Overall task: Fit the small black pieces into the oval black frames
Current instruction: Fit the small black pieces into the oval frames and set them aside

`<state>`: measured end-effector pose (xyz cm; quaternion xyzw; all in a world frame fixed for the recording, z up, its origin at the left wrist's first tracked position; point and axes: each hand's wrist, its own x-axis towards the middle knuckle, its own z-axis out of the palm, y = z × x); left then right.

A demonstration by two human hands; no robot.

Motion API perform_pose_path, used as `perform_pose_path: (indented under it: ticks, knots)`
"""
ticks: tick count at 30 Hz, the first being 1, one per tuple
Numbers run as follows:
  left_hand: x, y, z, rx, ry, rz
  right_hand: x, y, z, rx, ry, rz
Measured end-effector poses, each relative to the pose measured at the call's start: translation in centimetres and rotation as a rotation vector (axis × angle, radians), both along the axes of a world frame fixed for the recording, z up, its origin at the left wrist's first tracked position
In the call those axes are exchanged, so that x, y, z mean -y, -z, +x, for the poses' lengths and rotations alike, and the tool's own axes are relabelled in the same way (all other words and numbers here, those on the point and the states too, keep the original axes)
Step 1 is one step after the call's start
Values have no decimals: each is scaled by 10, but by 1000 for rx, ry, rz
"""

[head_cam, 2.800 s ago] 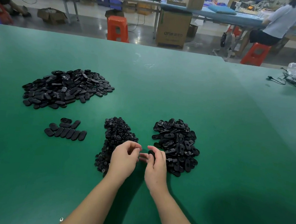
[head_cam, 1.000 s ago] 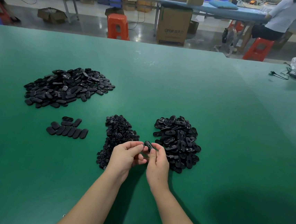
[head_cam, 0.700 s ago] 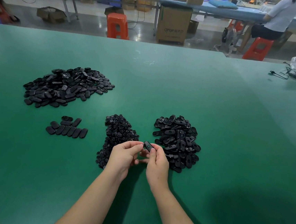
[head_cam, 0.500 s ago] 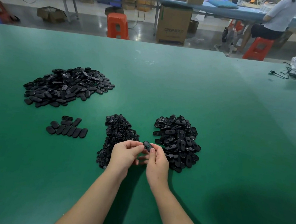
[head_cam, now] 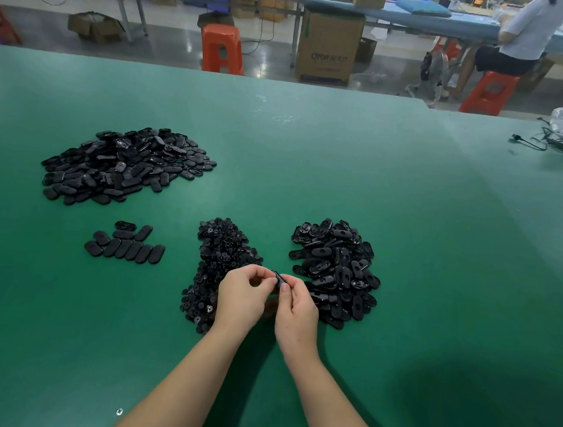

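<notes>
At the far left of the green table (head_cam: 380, 174) lies a big heap (head_cam: 123, 165) of black ovals, glossy and rounded like hard plastic. Nearer, a short row of ovals (head_cam: 125, 246) lies flat and side by side, smooth faces up; these look like finished ones. Right of that, a narrow pile of small pieces (head_cam: 219, 259) looks knobbly and finer-grained, each bit tiny and roughly round.

Just near of this pile, the left hand (head_cam: 243, 295) has its fingers curled in, thumb and forefinger meeting at a black oval frame (head_cam: 279, 279). The right hand (head_cam: 296, 313) pinches the same frame from the other side. Whether a small piece already sits in it cannot be told; the fingers cover most of it.

To fit it well, I would hold the frame steady by its edges, line the small piece up square with the opening, and press evenly with a thumb until it seats; forcing it tilted could jam or bend it.

Rightmost, the pile of open frames (head_cam: 335, 270) shows oval rims with a visible slot in each.
</notes>
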<state>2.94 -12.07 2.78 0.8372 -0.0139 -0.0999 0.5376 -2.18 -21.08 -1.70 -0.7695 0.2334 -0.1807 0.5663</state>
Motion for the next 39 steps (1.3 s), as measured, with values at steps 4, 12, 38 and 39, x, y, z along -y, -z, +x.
perform_pose_path:
  ticks: [4,12,38,39]
  knots:
    - [1,-1,1,33,5,31,1,1,0,14,-1,11]
    - [-4,-2,9,4,59,53,1,-1,0,6,9,112]
    - [-14,-2,7,-99,152,6,2,-9,-5,30,-88,82]
    - [-14,-2,7,-97,154,14,3,-9,-5,31,-89,85]
